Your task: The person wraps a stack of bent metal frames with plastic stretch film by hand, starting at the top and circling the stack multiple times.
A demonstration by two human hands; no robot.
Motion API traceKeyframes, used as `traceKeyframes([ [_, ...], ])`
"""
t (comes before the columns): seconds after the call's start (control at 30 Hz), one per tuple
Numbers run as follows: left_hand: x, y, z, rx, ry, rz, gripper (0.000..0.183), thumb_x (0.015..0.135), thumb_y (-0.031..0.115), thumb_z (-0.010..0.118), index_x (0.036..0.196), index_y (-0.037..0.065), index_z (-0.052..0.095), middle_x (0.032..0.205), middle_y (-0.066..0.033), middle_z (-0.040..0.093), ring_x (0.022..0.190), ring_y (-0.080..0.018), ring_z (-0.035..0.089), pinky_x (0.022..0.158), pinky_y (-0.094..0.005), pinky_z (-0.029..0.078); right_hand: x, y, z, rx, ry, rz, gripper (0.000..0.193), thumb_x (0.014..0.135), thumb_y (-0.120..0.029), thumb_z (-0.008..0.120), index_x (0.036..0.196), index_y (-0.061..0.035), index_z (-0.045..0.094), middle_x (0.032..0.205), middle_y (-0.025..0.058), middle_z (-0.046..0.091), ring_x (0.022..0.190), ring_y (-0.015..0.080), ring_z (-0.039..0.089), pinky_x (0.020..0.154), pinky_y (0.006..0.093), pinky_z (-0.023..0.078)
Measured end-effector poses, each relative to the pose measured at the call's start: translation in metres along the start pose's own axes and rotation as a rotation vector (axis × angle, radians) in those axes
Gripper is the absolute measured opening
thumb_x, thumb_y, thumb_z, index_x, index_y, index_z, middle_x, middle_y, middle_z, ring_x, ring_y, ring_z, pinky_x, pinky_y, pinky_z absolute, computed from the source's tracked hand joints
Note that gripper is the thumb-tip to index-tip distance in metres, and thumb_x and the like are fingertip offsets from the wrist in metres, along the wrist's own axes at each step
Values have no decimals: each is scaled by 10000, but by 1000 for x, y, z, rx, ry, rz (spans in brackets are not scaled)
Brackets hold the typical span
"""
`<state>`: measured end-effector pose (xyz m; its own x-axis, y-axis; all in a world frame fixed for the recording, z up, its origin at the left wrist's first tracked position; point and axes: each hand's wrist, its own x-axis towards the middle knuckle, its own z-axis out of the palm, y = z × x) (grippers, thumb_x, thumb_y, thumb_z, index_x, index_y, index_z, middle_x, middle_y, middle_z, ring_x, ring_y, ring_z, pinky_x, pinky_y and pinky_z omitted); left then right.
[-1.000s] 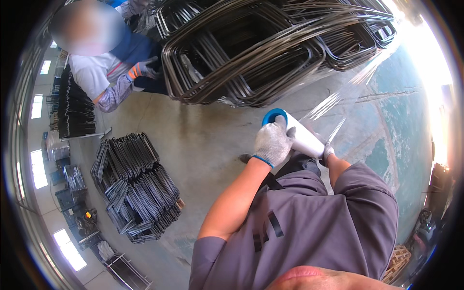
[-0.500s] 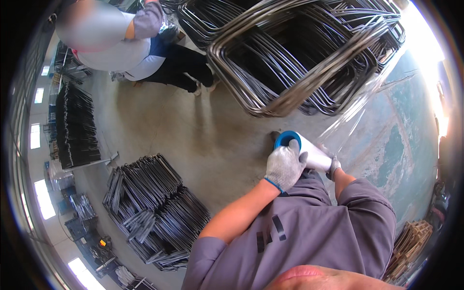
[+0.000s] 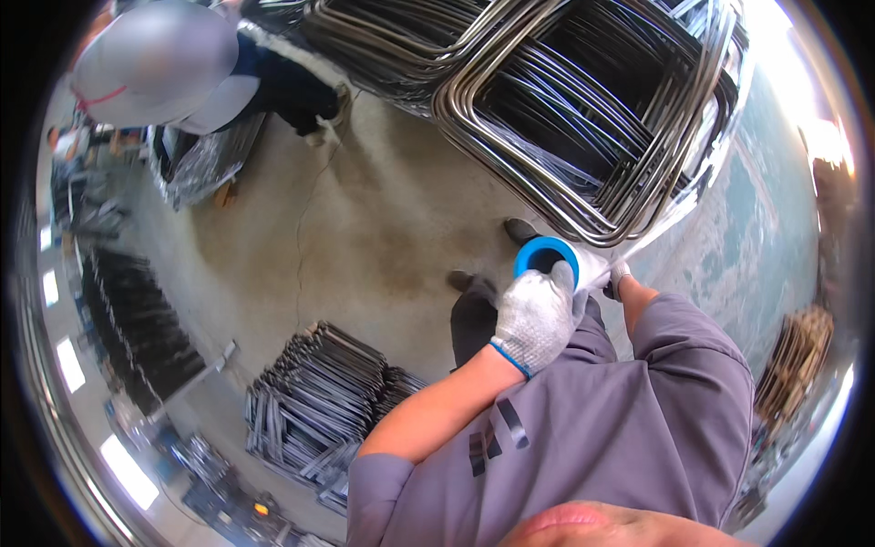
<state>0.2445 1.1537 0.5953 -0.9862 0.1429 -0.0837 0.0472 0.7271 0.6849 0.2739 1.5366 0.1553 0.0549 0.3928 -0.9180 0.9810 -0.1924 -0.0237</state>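
Note:
I hold a roll of clear stretch film [image 3: 592,266] in front of my waist, tilted, its blue core end [image 3: 547,242] toward the left. My left hand [image 3: 536,321], in a pale knit glove with a blue cuff, is closed on that end, thumb by the core's opening. At the far end is my right hand [image 3: 620,279], also gloved and closed on the roll; its fingers are mostly hidden. A stretched strip of film [image 3: 670,219] runs from the roll up along the right side of a stack of bent metal tube frames [image 3: 565,205].
Another batch of tube frames [image 3: 401,50] adjoins the stack. A co-worker [image 3: 287,91] stands at the far left near a film-wrapped bundle [image 3: 205,169]. Dark metal parts [image 3: 310,401] are piled on the floor at my left, with a black rack [image 3: 137,328] beyond. Wooden pallets [image 3: 793,365] stand at right.
My view and body have turned and moved nearer the tube frames. The roll has shifted up close to the stack's lower corner, both hands still on it. The co-worker appears farther left.

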Motion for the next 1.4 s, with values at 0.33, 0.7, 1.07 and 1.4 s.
traceKeyframes([
  [0.33, -17, -64, -66, 66, -102, 388, 265, 895, 188, 764, 1008, 14, 599, 706, -174, 647, 658, -403, 648, 607, -530, 526, -88, 93, 118, 295, -130, 19, 619, 1016, -748, 415, 1308, -234, 596, 1215, 40, 610, 1126, 276, 542, 947, 509, 403],
  [0.7, -7, -64, -94, 97, -304, 508, 274, 919, 218, 744, 1028, 2, 616, 768, -196, 694, 723, -419, 686, 657, -537, 547, -204, 122, 139, 360, -313, -26, 861, 1057, -746, 293, 1682, -157, 357, 1749, 45, 389, 1636, 287, 283, 1314, 527, 205],
  [1.07, 40, -150, -172, 175, -269, 459, 275, 924, 249, 737, 987, 8, 620, 735, -189, 700, 679, -404, 706, 617, -526, 563, -174, 145, 292, 417, -172, 42, 699, 996, -810, 442, 1168, -180, 692, 1080, 60, 651, 835, 256, 552, 714, 493, 543],
  [1.4, 84, -268, -272, 55, -348, 618, 192, 855, 135, 715, 974, 2, 643, 814, -220, 738, 796, -412, 742, 735, -495, 591, -232, 138, 444, 471, -154, 10, 705, 995, -804, 451, 1203, -174, 690, 1103, 62, 671, 866, 256, 588, 726, 482, 554],
])
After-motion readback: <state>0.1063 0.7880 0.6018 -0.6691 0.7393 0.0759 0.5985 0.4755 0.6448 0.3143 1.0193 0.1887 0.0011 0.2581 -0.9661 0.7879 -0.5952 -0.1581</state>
